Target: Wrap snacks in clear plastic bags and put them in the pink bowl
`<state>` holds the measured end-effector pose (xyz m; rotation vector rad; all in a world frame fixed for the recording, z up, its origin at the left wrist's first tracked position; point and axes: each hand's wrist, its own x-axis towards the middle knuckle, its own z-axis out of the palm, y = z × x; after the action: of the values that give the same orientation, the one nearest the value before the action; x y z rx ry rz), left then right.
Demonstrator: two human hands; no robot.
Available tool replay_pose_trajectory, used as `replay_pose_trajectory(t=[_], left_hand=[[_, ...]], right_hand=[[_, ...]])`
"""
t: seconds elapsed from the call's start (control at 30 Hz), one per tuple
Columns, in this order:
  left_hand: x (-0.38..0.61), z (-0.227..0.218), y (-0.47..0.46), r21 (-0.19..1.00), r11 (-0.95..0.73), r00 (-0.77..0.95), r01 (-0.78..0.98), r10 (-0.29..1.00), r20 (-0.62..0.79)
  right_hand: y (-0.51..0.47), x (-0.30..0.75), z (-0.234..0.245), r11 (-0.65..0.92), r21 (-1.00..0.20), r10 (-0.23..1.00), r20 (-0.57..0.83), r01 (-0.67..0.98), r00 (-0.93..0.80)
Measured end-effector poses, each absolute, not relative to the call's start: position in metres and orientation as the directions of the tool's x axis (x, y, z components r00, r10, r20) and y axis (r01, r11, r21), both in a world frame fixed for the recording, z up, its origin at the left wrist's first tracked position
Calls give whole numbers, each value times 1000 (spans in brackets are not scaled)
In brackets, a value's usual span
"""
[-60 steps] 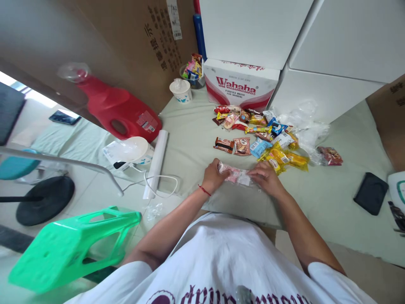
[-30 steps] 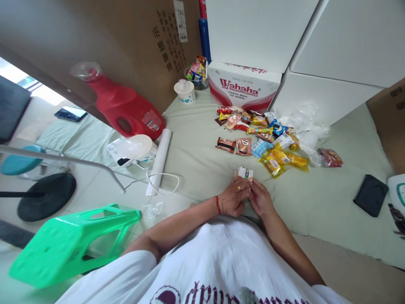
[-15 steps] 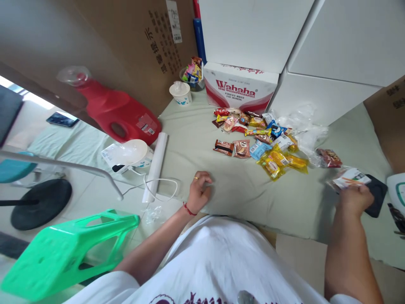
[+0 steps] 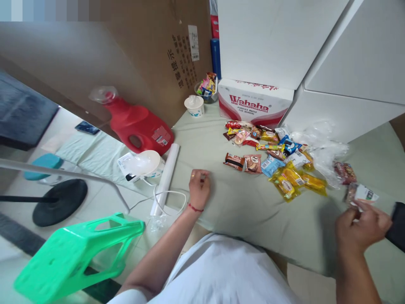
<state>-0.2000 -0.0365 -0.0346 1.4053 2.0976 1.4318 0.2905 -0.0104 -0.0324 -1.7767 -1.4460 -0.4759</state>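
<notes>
My left hand (image 4: 199, 188) rests on the cloth-covered surface, fingers curled loosely with nothing showing in them. At the right, my right hand (image 4: 362, 223) is closed in a pinch. A bit of something white shows between its fingertips, too small to name. Just beyond those fingertips lies a clear packet with a white label (image 4: 365, 193). Farther off is a reddish-brown snack packet (image 4: 345, 173). Between the hands, yellow-wrapped cakes (image 4: 286, 185), a light blue packet (image 4: 272, 165), brown wrapped snacks (image 4: 234, 161) and several other small snacks lie in a loose pile.
Crumpled clear plastic (image 4: 325, 147) lies beside the pile. Behind stand a Wahaha carton (image 4: 253, 103), a paper cup (image 4: 194, 106) and a bowl of snacks (image 4: 207, 88). Leftward are a red jug (image 4: 142, 126), a white roll (image 4: 166, 177) and a green stool (image 4: 79, 249). A black object (image 4: 398, 228) lies far right.
My right hand has shifted slightly from the packet, which now shows more fully beyond the fingertips; the orange strips are out of sight. My left hand stays curled. The camera view has turned.
</notes>
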Motion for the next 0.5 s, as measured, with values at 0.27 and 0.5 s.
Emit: replay_pose_trajectory(t=[0.27,0.5], left_hand=[[-255,4,166,723,367,-757,586,567,326],[-336,50,280,570,419,-645,707,711,279]], right_hand=[[-45,259,-57,-52,-402,797,535,914,280],[-54,269,-58,-202,-571,839,319,796,441]])
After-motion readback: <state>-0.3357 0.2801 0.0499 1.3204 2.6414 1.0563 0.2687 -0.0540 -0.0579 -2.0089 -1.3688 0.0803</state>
